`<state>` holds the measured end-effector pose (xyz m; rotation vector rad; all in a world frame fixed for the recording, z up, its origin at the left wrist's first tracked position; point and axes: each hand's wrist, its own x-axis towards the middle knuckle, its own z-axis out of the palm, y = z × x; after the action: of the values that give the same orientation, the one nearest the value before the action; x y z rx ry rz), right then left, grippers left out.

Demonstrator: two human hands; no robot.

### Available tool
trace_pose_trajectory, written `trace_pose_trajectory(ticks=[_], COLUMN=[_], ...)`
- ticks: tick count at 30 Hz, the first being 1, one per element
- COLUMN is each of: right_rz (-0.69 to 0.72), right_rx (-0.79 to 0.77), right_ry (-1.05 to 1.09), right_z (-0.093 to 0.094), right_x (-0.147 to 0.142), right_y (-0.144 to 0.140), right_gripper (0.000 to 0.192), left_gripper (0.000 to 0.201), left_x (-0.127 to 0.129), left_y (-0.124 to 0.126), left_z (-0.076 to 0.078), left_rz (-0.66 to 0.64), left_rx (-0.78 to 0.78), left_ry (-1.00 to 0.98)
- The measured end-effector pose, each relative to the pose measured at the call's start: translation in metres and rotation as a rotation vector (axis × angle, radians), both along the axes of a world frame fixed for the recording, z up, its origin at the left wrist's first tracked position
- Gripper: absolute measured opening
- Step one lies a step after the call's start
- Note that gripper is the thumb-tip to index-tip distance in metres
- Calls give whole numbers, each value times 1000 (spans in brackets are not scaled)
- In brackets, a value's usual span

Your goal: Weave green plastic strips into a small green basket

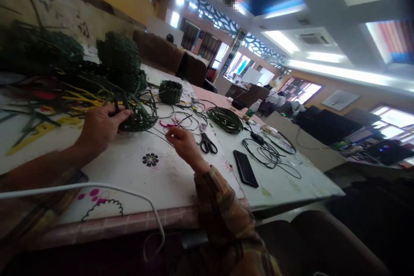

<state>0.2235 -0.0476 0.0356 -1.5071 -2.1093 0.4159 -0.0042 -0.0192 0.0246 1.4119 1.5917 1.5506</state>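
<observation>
The left hand (100, 129) had its fingers curled shut round a half-woven green basket (137, 116), which sat on the worktop (168, 177) well back from the near edge. The right hand (184, 142) was pinched closed on a thin strand (161, 131), I think, though it was too fine to be sure. There was bare worktop between the wrists and the near edge. Scissors (207, 143) lay just beside the right hand, a phone (246, 168) was nearer the right edge, and a coil (225, 120) lay beyond. The pile (48, 69) at far left was dark and blurred, cut off by the frame. A white cable (97, 187) crossed the front.
</observation>
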Motion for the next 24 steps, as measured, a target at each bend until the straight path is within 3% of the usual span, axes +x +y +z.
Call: trace_pose_trajectory(ticks=[2,5,10,13,20,24], right_rz=[-61,-106,-1,42,78,102], right_rx=[53,273,545,602,694,729], right_ry=[-88,-285,-398,-462,-571,-576], right_z=[-6,-10,-18,-23,-32,-36], right_x=[-2,-12,-33,-39,-39,-42], right_y=[3,-3,-10,-9,-2,5], right_gripper=[15,20,37,49,47,43], left_gripper=[52,47,41,40,40,34], left_x=[0,2,11,16,18,18], left_y=[-4,-9,-15,-19,-20,-22], left_z=[5,7,3,5,12,14], left_rz=[-23,-20,-80,-132,-202,-180], left_rx=[-2,10,34,26,-30,-33], left_ry=[-1,60,212,190,46,-41])
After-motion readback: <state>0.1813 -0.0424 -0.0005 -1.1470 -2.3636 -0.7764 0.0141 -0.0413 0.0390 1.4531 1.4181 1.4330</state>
